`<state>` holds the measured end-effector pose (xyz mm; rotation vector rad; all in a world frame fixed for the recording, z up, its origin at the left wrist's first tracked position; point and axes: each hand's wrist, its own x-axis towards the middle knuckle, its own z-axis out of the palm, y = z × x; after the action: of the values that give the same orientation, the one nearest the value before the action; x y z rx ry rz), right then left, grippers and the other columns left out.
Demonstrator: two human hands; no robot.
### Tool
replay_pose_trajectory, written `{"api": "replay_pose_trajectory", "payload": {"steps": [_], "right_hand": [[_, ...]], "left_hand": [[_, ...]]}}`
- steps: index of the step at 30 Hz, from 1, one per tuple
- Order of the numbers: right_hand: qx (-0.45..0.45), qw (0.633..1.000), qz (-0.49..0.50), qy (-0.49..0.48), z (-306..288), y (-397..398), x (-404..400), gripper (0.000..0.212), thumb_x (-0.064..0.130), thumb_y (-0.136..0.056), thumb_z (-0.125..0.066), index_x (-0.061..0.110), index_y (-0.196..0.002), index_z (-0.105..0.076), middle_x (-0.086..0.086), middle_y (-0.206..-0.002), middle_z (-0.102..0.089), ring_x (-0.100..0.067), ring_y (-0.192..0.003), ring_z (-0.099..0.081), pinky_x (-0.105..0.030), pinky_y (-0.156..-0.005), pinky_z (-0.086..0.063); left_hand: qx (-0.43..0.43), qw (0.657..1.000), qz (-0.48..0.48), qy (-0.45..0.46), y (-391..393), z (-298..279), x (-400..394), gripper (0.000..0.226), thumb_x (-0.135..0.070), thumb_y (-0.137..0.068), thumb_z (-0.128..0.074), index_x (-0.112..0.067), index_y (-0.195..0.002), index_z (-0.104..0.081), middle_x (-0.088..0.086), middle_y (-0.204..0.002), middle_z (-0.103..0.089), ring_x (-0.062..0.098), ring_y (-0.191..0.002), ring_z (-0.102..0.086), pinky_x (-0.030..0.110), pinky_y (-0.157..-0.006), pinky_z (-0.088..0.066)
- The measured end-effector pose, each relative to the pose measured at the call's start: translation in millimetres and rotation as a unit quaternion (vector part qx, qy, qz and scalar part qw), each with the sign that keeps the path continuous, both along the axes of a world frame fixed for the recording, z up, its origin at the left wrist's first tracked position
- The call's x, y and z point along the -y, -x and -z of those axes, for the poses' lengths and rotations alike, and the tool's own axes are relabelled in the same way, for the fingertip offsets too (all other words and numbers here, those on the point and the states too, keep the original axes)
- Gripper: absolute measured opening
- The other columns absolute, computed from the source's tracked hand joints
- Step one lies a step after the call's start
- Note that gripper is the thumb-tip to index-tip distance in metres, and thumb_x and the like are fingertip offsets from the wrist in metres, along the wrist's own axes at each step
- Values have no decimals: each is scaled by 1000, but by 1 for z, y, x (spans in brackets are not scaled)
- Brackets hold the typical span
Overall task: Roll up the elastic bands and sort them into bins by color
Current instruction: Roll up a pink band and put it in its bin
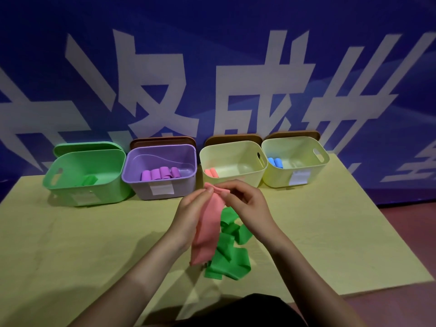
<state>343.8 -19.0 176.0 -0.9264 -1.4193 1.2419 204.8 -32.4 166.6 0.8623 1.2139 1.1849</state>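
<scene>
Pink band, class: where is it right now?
In the head view, the pink band hangs centre frame, its top end pinched between the left hand and right hand, just in front of the loose green band on the mat.

Four bins (162,182), two loose bands (208,223), perhaps nine rolls (160,173).
</scene>
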Motion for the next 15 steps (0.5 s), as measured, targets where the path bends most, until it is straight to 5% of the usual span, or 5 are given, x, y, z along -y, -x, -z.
{"api": "replay_pose_trajectory", "payload": {"steps": [4,8,15], "right_hand": [[83,995,17,-46,7,-2,-7,21,4,-88,-64,19,-97,-75,5,-91,-72,-14,-89,-65,-29,-78,-52],[192,968,24,-160,11,-3,-23,22,6,-86,-64,18,-100,-75,3,-87,-67,-11,-82,-59,-20,-72,-46],[90,993,-42,-57,5,9,-41,24,13,-86,-56,23,-99,-73,3,-97,-71,-17,-98,-64,-30,-85,-51]], "left_hand": [[26,999,25,24,4,2,-5,30,-33,-95,-50,-14,-103,-72,17,-109,-68,33,-110,-60,42,-92,-45],[32,999,9,17,4,1,-11,30,-33,-96,-50,-14,-108,-70,13,-111,-69,29,-112,-61,45,-101,-43],[-12,1000,-5,-16,15,-5,-25,21,-20,-98,-49,-20,-98,-70,1,-98,-73,18,-101,-64,35,-94,-45]]}}
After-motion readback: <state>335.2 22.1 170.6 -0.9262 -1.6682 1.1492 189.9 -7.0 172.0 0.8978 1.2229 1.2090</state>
